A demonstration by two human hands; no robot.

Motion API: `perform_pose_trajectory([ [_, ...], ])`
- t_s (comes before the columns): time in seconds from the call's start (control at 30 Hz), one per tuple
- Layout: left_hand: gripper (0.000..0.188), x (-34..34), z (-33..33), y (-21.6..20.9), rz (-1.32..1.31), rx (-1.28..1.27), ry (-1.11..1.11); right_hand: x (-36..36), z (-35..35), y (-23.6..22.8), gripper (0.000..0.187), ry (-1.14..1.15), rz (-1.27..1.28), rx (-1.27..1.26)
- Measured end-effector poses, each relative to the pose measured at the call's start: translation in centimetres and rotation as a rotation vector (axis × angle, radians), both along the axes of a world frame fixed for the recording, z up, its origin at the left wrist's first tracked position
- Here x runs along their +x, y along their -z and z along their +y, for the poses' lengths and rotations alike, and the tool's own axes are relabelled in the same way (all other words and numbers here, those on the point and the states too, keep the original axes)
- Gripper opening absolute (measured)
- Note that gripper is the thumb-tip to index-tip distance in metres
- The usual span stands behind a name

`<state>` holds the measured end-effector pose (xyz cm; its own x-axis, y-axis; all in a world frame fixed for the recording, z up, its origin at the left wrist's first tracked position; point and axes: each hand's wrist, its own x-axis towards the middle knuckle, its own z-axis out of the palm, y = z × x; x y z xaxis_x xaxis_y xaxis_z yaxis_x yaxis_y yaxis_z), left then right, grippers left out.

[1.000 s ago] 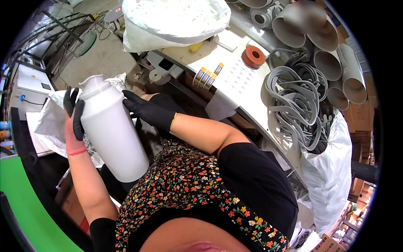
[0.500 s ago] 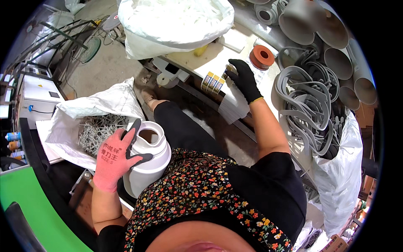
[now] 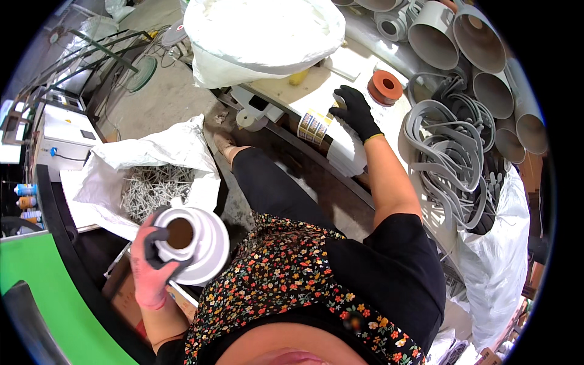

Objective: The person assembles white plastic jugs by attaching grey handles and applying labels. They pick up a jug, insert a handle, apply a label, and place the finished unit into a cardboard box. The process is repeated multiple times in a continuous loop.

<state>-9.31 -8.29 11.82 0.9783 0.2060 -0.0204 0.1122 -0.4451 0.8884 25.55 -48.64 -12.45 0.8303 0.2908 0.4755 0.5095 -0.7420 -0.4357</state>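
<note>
My left hand (image 3: 151,263), in a pink glove with dark fingertips, is closed around the narrower neck of a white plastic pipe fitting (image 3: 213,246). The fitting is tilted, and its round opening shows a brown inside. On the bench to the right, my black-gloved right hand (image 3: 358,113) has its fingers bent together, pinching what looks like a small yellowish label (image 3: 336,103). Just left of those fingers, a strip of printed labels (image 3: 313,126) curls over the bench edge. White backing paper (image 3: 347,152) hangs down below that hand.
An orange-brown tape roll (image 3: 385,87) lies beyond my right hand. Grey rubber rings (image 3: 447,164) are heaped to the right, near large grey pipe pieces (image 3: 433,36). Left, an open white sack (image 3: 204,131) holds many screws (image 3: 155,191). Another full white sack (image 3: 255,67) stands ahead.
My left hand has turned and tilted the fitting, bringing its opening leftward, and now grips the neck. My right hand stays by the label strip. The whole view has shifted slightly.
</note>
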Motion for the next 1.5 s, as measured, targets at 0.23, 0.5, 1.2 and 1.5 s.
perform_pose_trajectory([
  [0.23, 0.06, -0.5, 5.0, -4.8, -0.446, -0.033, -0.364, 1.5, -0.1, 1.2, 0.037, 0.057, 0.124, 0.093],
  [0.5, 0.042, 5.0, 11.1, 1.9, -0.254, -0.404, -0.436, 0.3, 0.6, 0.8, 0.026, 0.161, 0.139, 0.132],
  [1.2, 0.028, 7.2, 7.9, 3.1, -0.348, 0.056, -0.356, -19.4, 23.3, -18.7, 0.014, -0.819, 1.133, 0.803],
  [1.5, 0.037, 4.5, 7.2, 2.1, -0.322, 0.467, -0.466, -22.4, 29.1, -17.7, 0.017, -0.823, 1.121, 0.816],
])
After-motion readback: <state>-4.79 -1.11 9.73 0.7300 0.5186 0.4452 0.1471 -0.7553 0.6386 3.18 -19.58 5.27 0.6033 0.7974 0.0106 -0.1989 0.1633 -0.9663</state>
